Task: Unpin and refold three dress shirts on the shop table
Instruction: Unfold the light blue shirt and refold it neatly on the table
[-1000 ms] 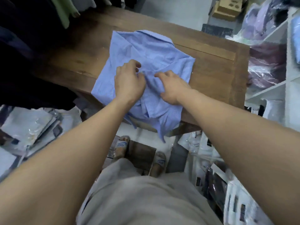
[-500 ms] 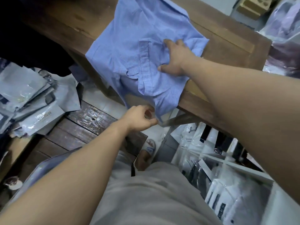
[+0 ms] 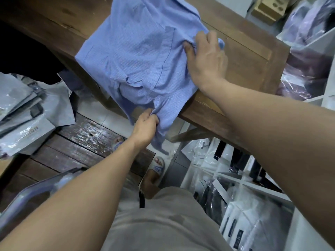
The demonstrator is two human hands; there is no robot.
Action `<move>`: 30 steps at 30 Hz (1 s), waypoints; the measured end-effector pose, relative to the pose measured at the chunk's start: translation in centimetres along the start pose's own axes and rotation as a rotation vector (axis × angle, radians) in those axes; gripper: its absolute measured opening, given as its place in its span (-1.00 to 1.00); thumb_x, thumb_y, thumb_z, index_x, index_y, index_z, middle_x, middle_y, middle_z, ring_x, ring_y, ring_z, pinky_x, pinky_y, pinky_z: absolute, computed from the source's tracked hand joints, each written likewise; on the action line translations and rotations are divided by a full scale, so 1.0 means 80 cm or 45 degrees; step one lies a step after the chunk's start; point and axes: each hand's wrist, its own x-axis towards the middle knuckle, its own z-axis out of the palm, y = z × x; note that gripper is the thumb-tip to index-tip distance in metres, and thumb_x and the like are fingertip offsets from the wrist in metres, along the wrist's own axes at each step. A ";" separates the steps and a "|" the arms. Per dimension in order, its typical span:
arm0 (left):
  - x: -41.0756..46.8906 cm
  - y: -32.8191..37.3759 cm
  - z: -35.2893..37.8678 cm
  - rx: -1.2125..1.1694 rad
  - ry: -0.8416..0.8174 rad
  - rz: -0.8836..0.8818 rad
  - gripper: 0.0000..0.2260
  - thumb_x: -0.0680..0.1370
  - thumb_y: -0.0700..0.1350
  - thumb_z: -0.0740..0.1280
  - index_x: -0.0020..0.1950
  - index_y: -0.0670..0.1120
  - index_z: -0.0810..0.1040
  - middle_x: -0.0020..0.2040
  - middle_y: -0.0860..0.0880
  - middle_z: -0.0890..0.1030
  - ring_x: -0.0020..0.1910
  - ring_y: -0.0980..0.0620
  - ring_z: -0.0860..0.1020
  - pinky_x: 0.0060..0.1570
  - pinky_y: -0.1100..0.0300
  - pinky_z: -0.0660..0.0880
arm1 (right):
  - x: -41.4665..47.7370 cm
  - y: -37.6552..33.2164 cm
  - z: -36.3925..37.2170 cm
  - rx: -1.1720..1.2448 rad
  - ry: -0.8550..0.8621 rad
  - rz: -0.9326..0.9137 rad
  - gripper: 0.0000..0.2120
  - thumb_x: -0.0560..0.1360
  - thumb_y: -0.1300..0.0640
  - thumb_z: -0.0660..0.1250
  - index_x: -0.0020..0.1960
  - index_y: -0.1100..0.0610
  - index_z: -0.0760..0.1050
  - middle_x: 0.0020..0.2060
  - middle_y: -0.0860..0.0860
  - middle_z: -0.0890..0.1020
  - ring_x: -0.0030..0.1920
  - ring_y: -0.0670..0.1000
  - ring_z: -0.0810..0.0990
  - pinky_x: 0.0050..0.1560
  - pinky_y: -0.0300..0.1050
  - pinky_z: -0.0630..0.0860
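Blue checked cloth, a dress shirt, lies rumpled on the dark wooden surface with its lower part spilling over the near edge. The right hand lies flat with fingers spread, pressing on the shirt's right side, while the left hand is closed, pinching the hanging hem just below the edge. Grey plastic mailer bags are heaped on the floor to the left, packaged garments fill white shelves to the right, and sandalled feet stand underneath.
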 end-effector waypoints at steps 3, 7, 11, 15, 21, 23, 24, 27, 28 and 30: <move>-0.004 -0.001 -0.005 0.054 -0.006 0.026 -0.74 0.48 -0.22 0.20 -0.37 0.01 0.26 -0.40 0.08 0.33 -0.39 0.09 0.31 -0.32 0.13 0.25 | 0.001 -0.001 -0.002 0.053 0.029 0.085 -0.55 0.70 -0.19 -0.02 0.26 0.13 0.40 0.23 0.07 0.50 0.12 0.17 0.52 -0.12 -0.02 0.23; -0.008 0.001 -0.015 0.146 -0.151 0.016 -0.62 0.42 -0.10 0.25 -0.55 0.02 0.18 -0.53 0.13 0.21 -0.46 0.10 0.16 -0.34 0.09 0.12 | 0.006 -0.012 -0.003 0.102 0.072 0.040 -0.55 0.70 -0.19 -0.02 0.20 0.13 0.42 0.15 0.02 0.55 0.05 0.09 0.48 -0.14 -0.05 0.24; -0.014 0.024 -0.021 0.131 -0.274 -0.032 -0.73 0.31 -0.02 0.26 -0.47 0.03 0.17 -0.45 0.07 0.18 -0.40 0.04 0.14 -0.30 0.06 0.11 | 0.010 -0.022 -0.001 0.207 0.113 -0.011 -0.56 0.70 -0.19 -0.01 0.17 0.13 0.44 0.11 0.03 0.55 -0.07 0.05 0.43 -0.14 -0.01 0.31; -0.004 0.033 -0.028 -0.131 -0.084 -0.119 -0.79 0.26 -0.05 0.25 -0.34 -0.03 0.20 -0.35 0.00 0.18 -0.31 0.01 0.14 -0.17 -0.05 0.14 | 0.020 -0.027 0.005 0.269 -0.036 -0.012 -0.58 0.70 -0.18 0.00 0.24 0.12 0.41 0.20 0.08 0.51 0.17 0.15 0.50 0.00 0.02 0.33; 0.003 0.011 -0.031 0.117 0.080 0.009 -0.74 0.58 -0.13 0.23 -0.32 -0.06 0.35 -0.37 0.02 0.35 -0.46 0.12 0.34 -0.42 0.20 0.27 | 0.015 -0.022 0.028 0.281 -0.249 -0.132 -0.49 0.66 -0.16 0.10 0.54 0.03 0.22 0.46 0.11 0.30 0.36 0.20 0.44 0.28 0.10 0.41; 0.001 0.005 -0.029 0.135 0.071 0.045 -0.75 0.57 -0.11 0.23 -0.32 -0.03 0.34 -0.37 0.02 0.36 -0.53 0.18 0.39 -0.50 0.26 0.30 | 0.014 -0.020 0.032 0.255 -0.248 -0.150 -0.44 0.64 -0.14 0.13 0.59 0.01 0.15 0.51 0.11 0.23 0.40 0.21 0.40 0.34 0.11 0.38; 0.002 0.002 -0.028 0.156 0.057 0.060 -0.77 0.54 -0.08 0.24 -0.32 0.00 0.35 -0.38 0.03 0.38 -0.49 0.18 0.42 -0.45 0.25 0.31 | 0.014 -0.020 0.033 0.252 -0.246 -0.148 -0.41 0.64 -0.14 0.15 0.60 0.00 0.12 0.53 0.11 0.20 0.42 0.21 0.37 0.36 0.12 0.37; 0.005 -0.002 -0.027 0.211 0.097 0.103 -0.78 0.49 -0.07 0.23 -0.37 0.05 0.39 -0.41 0.05 0.37 -0.39 0.04 0.37 -0.34 0.16 0.27 | 0.017 -0.016 0.033 0.227 -0.259 -0.124 -0.33 0.62 -0.17 0.18 0.63 -0.02 0.02 0.58 0.13 0.11 0.49 0.23 0.28 0.43 0.14 0.31; 0.006 -0.001 -0.027 0.205 0.149 0.120 -0.74 0.50 -0.09 0.23 -0.40 0.05 0.37 -0.43 0.06 0.33 -0.40 0.05 0.33 -0.36 0.17 0.24 | 0.018 -0.014 0.033 0.209 -0.269 -0.115 -0.31 0.62 -0.19 0.18 0.64 -0.02 -0.01 0.59 0.13 0.09 0.50 0.23 0.26 0.44 0.14 0.29; 0.006 0.002 -0.028 0.200 0.253 0.173 -0.70 0.53 -0.10 0.24 -0.40 0.01 0.30 -0.48 0.09 0.30 -0.45 0.10 0.29 -0.42 0.19 0.23 | 0.021 -0.012 0.032 0.160 -0.279 -0.096 -0.25 0.61 -0.23 0.19 0.64 -0.02 -0.06 0.59 0.14 0.08 0.51 0.24 0.24 0.45 0.14 0.25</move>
